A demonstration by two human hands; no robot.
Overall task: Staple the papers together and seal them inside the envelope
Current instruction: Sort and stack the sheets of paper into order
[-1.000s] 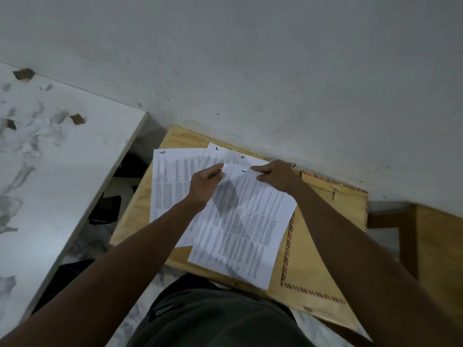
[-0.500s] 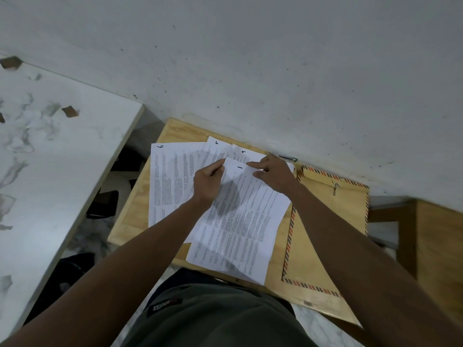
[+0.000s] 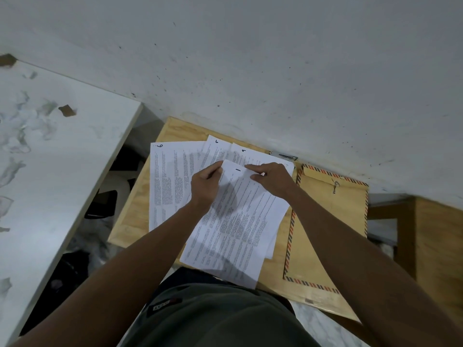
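Note:
Several printed white sheets lie fanned on a small wooden table point(image 3: 130, 221). The top sheet point(image 3: 235, 226), marked "1", lies slanted over the others. My left hand point(image 3: 205, 184) pinches its upper left corner. My right hand point(image 3: 273, 179) presses its upper right edge with the fingers. A sheet marked "6" point(image 3: 170, 181) lies flat at the left, and further numbered sheets point(image 3: 225, 149) peek out behind. A brown envelope point(image 3: 330, 226) with a red-and-black striped border and a metal clasp lies to the right. A metal stapler point(image 3: 285, 156) is partly visible by the wall behind the papers.
A grey wall point(image 3: 250, 71) runs right behind the table. A white marble-patterned counter point(image 3: 50, 159) stands to the left, with dark objects in the gap below. Another wooden piece point(image 3: 438, 241) is at the right. My lap is at the table's front edge.
Both hands have shifted slightly along the top sheet's upper edge; the sheet stays slanted on the pile. The camera view has drifted a little.

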